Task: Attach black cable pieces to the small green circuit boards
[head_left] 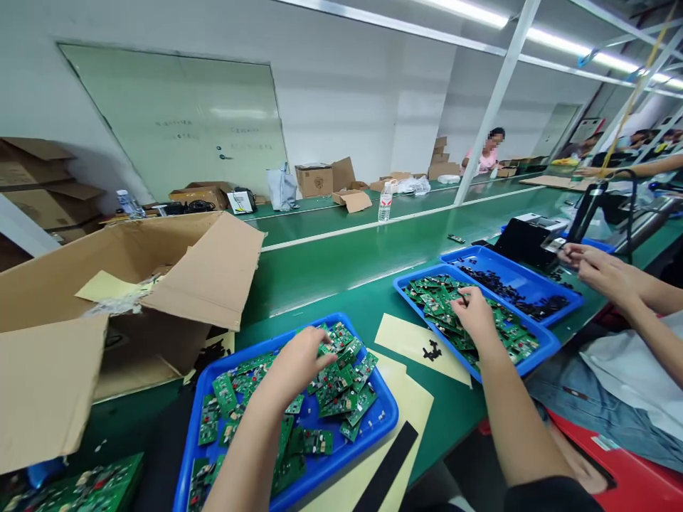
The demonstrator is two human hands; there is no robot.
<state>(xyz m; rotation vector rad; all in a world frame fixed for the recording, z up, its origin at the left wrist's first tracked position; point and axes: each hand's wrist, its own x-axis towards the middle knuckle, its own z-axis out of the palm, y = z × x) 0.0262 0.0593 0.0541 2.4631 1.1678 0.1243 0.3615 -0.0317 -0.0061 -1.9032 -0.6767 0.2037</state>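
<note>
My left hand hovers over a blue tray heaped with green circuit boards. Its thumb and fingers are apart, and I see nothing between them. Further right, my right hand is above a second blue tray, where more green circuit boards lie in a pile. A small black part shows between its pinched thumb and finger. Several similar black pieces rest on a cream paper sheet between the trays.
An open cardboard box stands at left, with more circuit boards below it. A black strip lies on paper in front. Behind the right tray, another blue tray holds black parts. A co-worker's hands work at right. A bottle stands further back.
</note>
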